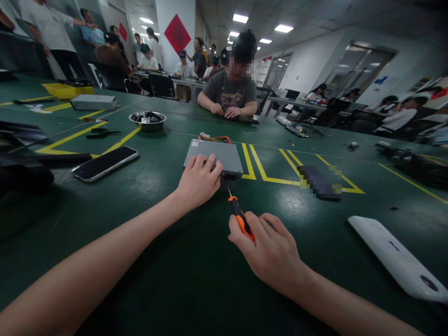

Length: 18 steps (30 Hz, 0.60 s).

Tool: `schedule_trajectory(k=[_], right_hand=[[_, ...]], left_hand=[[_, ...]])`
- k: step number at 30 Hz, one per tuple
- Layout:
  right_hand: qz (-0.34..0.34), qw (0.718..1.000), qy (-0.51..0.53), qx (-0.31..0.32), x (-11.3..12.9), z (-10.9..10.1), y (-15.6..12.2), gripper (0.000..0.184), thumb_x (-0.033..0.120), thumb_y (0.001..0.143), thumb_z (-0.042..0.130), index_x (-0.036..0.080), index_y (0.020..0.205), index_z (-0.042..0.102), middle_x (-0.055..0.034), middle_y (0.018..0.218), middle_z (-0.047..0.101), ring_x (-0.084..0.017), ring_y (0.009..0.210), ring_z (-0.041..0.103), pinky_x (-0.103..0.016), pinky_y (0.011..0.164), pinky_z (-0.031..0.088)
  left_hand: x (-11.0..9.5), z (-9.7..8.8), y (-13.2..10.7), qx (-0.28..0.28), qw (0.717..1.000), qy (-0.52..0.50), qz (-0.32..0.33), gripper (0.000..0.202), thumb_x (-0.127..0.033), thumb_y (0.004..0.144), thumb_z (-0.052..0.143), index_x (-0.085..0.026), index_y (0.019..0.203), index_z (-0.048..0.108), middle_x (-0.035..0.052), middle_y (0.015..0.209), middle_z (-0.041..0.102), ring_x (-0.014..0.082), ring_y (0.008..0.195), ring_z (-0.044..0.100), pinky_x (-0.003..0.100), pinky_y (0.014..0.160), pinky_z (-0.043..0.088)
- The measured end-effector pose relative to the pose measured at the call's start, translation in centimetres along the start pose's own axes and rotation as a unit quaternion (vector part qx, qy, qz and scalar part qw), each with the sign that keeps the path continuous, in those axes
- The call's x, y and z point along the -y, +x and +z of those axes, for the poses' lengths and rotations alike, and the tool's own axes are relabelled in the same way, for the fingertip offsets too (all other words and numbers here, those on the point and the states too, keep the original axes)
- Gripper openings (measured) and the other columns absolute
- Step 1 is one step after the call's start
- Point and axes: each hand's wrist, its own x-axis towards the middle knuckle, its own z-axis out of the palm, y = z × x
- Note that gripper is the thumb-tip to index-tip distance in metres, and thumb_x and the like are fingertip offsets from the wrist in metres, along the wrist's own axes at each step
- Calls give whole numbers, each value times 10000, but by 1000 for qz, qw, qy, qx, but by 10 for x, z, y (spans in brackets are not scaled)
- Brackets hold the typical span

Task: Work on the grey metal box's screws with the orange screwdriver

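A grey metal computer power supply (227, 156) lies on the green table in front of me, with a bundle of coloured wires (220, 138) at its far side. My left hand (200, 179) grips its near edge, fingers bent over the top; the thumb is hidden. In my right hand (268, 245) is an orange and black screwdriver (241, 219), closed in the fingers. Its thin shaft points up and away, with the tip just short of the near face of the power supply, close to a dark socket (230, 177). Contact between tip and case cannot be made out.
A phone (107, 163) and a metal bowl of small dark parts (147, 122) lie left. On the right are a blurred dark object (321, 182) and a white device (397, 256). Across the table sits a person (229, 88). Yellow tape (283, 180) marks the tabletop.
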Motion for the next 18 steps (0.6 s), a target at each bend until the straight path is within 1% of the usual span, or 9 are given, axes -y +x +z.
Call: schedule_trajectory(k=[1, 3, 5, 7, 10, 13, 15, 18], right_hand=[[10, 1000, 6, 8, 1, -1, 0, 224, 225, 828, 489, 165, 1040, 533, -104, 861, 607, -166, 679, 541, -328, 687, 408], [21, 999, 18, 22, 3, -1, -2, 241, 245, 836, 471, 151, 1048, 534, -135, 938, 600, -187, 728, 553, -354, 718, 412], [17, 999, 21, 27, 6, 0, -3, 273, 175, 824, 450, 117, 1079, 525, -170, 1038, 573, -221, 848, 557, -369, 771, 408], [-6, 1000, 18, 18, 7, 1, -3, 296, 110, 814, 417, 86, 1089, 523, -181, 1078, 560, -228, 910, 549, -359, 799, 405], [-26, 1000, 3, -7, 3, 2, -3, 269, 99, 822, 422, 99, 1065, 539, -182, 1026, 585, -190, 821, 569, -326, 758, 422], [-3, 1000, 8, -8, 1, 2, -3, 212, 165, 838, 461, 127, 1021, 561, -161, 925, 601, -181, 767, 573, -324, 715, 436], [20, 1000, 20, 7, 3, 2, -3, 221, 195, 844, 460, 122, 1024, 566, -166, 939, 592, -208, 828, 572, -350, 733, 441], [25, 999, 20, 18, 6, 2, -4, 273, 109, 821, 431, 90, 1065, 553, -185, 1043, 568, -241, 937, 549, -371, 785, 434]], left_hand=[[0, 0, 0, 2, 1000, 6, 1, 334, -272, 836, 397, -141, 1120, 515, 150, 1215, 511, 299, 990, 469, 447, 807, 361], [0, 0, 0, 4, 1000, 14, 2, 336, -278, 841, 389, -138, 1121, 513, 148, 1216, 512, 295, 987, 470, 441, 810, 362], [0, 0, 0, 4, 1000, 17, 4, 339, -280, 843, 385, -138, 1123, 513, 149, 1218, 511, 294, 986, 471, 441, 813, 362], [0, 0, 0, 3, 1000, 18, 4, 338, -279, 844, 384, -138, 1121, 514, 151, 1218, 511, 294, 984, 472, 442, 810, 363], [0, 1, 0, 3, 1000, 21, 3, 333, -275, 842, 383, -136, 1114, 517, 152, 1213, 513, 297, 980, 474, 441, 803, 366], [0, 1, 0, 2, 1000, 20, 5, 331, -271, 839, 386, -145, 1116, 516, 149, 1212, 516, 298, 979, 475, 444, 794, 371], [0, 1, 0, 2, 1000, 18, 6, 330, -270, 839, 387, -149, 1118, 515, 148, 1215, 514, 298, 978, 475, 445, 791, 373], [0, 1, 0, 5, 1000, 17, 4, 333, -273, 841, 383, -143, 1118, 514, 151, 1219, 510, 301, 980, 474, 445, 792, 372]])
